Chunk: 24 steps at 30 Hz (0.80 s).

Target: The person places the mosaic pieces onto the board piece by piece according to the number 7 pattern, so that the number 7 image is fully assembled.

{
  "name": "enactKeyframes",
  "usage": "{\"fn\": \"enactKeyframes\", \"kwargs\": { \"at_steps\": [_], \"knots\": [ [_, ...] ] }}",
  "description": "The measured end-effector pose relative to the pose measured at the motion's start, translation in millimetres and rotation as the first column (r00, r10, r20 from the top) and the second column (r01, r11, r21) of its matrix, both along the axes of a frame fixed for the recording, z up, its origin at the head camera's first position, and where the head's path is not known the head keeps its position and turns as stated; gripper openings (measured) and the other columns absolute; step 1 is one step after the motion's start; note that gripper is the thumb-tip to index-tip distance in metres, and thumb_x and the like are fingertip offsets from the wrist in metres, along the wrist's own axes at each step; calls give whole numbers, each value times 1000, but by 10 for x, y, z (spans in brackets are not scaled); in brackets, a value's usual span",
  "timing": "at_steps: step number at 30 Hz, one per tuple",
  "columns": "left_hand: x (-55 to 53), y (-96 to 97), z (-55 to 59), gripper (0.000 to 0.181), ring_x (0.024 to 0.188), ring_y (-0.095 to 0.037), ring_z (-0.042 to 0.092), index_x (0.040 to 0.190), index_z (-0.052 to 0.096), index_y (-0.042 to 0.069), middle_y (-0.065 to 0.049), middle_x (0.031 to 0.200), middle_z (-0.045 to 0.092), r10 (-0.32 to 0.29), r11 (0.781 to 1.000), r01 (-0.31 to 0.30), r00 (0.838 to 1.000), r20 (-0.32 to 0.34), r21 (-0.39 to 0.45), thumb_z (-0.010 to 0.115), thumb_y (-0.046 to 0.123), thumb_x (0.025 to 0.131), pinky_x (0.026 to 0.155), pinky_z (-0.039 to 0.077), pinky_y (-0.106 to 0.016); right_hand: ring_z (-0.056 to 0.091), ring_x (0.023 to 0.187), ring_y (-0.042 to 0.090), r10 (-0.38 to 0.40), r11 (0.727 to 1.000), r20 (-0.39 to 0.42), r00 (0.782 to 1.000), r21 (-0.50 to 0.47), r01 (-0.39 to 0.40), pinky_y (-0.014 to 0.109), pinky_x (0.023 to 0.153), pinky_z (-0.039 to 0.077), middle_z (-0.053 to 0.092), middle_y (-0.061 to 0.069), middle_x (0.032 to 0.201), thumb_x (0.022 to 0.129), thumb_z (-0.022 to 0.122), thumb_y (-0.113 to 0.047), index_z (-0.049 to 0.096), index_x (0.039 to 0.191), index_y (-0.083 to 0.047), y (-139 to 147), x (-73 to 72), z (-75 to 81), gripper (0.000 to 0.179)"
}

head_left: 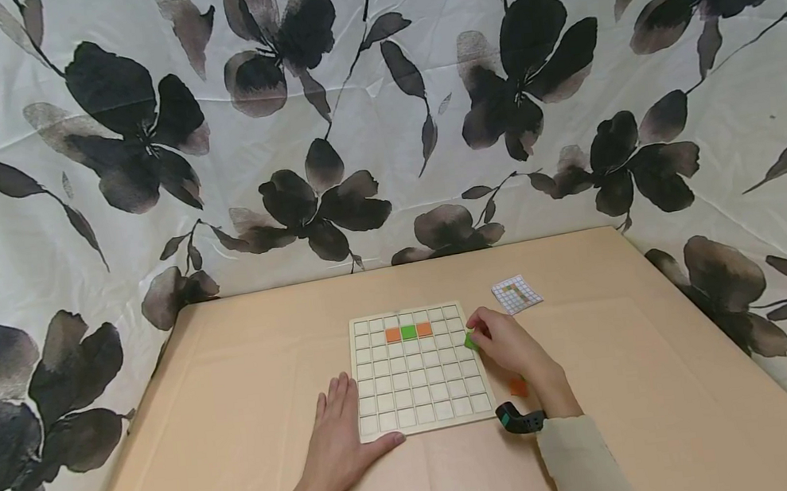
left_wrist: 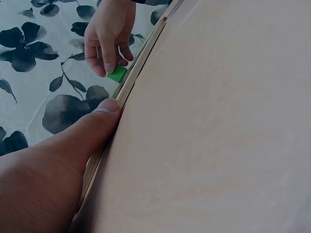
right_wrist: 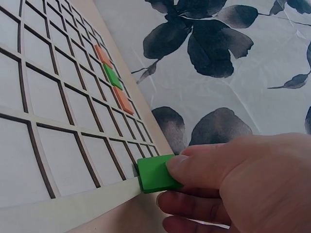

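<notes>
A pale wooden grid board (head_left: 413,397) lies on the table. Along its second row from the far edge sit an orange tile (head_left: 392,335), a green tile (head_left: 408,332) and another orange tile (head_left: 424,329), side by side. My left hand (head_left: 339,447) rests at the board's near left corner, its straight fingers along the left side and its thumb on the near edge. At the right edge, my right hand (head_left: 512,341) pinches a loose green tile (right_wrist: 156,173) between thumb and fingers, the tile overlapping the board's rim in the right wrist view.
Beyond the right hand lies a small card (head_left: 517,294) printed with a coloured grid. A loose orange tile (head_left: 518,387) is on the table (head_left: 677,408), right of the board and partly behind the right wrist. Floral cloth (head_left: 380,119) hangs behind the table.
</notes>
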<state>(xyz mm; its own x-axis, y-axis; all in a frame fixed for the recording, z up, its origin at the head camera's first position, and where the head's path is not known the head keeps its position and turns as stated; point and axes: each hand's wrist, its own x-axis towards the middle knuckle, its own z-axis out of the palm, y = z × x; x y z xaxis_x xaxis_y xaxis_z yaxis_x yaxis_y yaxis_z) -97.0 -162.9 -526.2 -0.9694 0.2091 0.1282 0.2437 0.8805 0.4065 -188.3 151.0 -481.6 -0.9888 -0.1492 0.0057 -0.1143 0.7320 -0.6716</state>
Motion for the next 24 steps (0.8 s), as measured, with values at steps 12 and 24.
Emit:
{"fn": "enactKeyframes", "kwargs": {
  "at_steps": [12,24],
  "knots": [
    [-15,21,-5,123,154,-39,23,153,33,-7,-24,162,28,5,1000,-5,1000,-7,4,63,83,73,127,18,-54,58,91,19,11,1000,-24,1000,19,-10,36,87,58,65,6,103,98,63,-11,66,108,-7,-4,-8,26,11],
    [-18,38,-2,124,154,-39,22,153,32,-7,-24,163,28,13,1000,-13,1000,3,19,64,82,72,127,17,-54,56,90,17,20,1000,-54,998,18,-19,30,80,55,62,5,104,98,62,-10,66,112,-7,-31,-8,44,15]
  ]
}}
